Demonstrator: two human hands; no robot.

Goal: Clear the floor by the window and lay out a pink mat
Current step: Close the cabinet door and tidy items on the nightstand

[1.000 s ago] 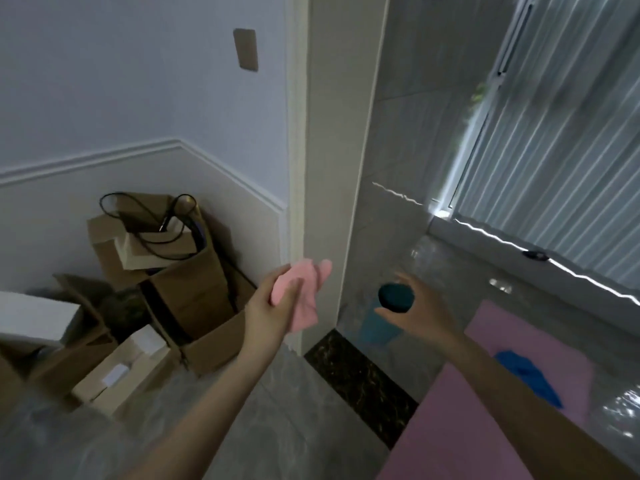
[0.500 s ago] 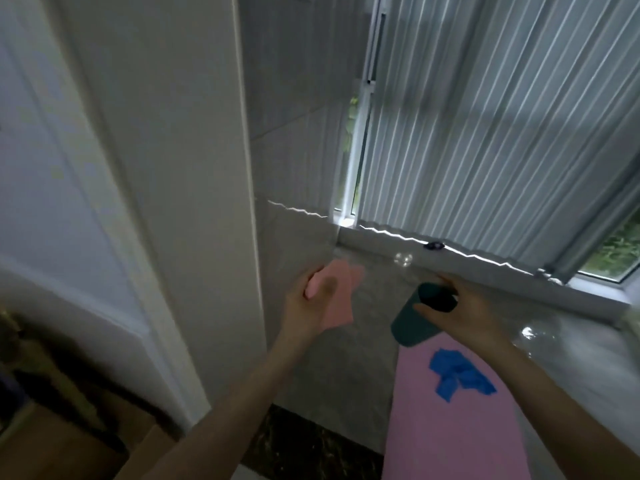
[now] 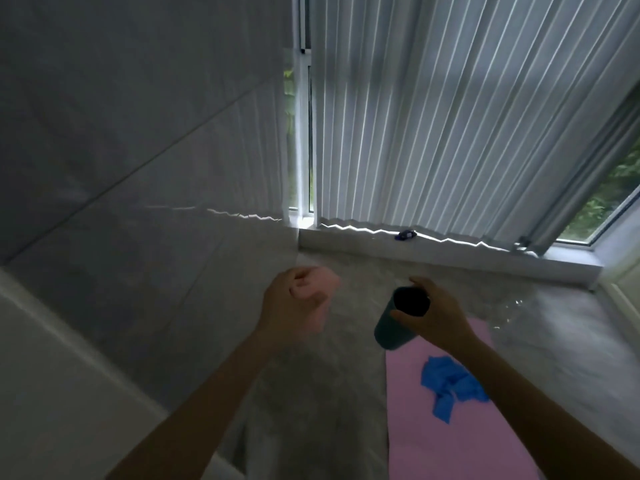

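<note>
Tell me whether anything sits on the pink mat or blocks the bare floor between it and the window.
A crumpled blue cloth lies on the pink mat. The grey floor from the mat's far edge to the window sill shows nothing standing on it. Only a small dark object rests on the sill.

- Left hand (image 3: 292,301) at frame centre: bare, no glove or ring visible.
- Right hand (image 3: 438,315) right of centre: bare too.
- Both forearms enter from the lower edge, bare, no sleeves showing.
</note>
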